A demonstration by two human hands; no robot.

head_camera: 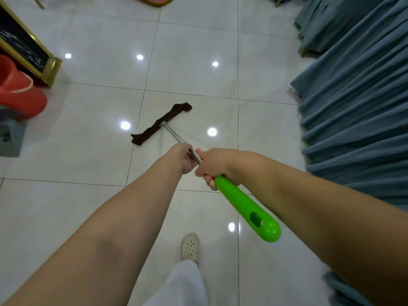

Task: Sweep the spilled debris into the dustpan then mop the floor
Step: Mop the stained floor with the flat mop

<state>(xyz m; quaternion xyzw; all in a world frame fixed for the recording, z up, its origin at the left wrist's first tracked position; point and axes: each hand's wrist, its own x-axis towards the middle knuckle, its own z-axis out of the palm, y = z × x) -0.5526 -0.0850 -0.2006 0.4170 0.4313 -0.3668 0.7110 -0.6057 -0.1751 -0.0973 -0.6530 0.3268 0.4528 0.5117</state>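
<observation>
Both forearms reach forward from the bottom corners and meet near the centre. The right hand has its grip closed round the mop handle just above the bright green plastic end, fingers curled under it and thumb pointing forward along the shaft. The left hand sits just ahead of it, at about 10 o'clock from the right hand, its grip wrapped loosely on the metal shaft; how tightly those fingers close cannot be told, since the back of the hand hides them.

The shaft runs on toward 11 o'clock and ends at the mop head, a dark brown cloth bar lying flat on the floor, slanted from 8 o'clock up to 2 o'clock.

The floor is glossy pale tile with dark grout lines and round ceiling-light reflections. At 9 o'clock stands a red bucket, beside a black, gold-edged piece of furniture. Pleated blue-grey fabric fills the 3 o'clock side. At 6 o'clock, a white perforated shoe and a pale trouser leg.
</observation>
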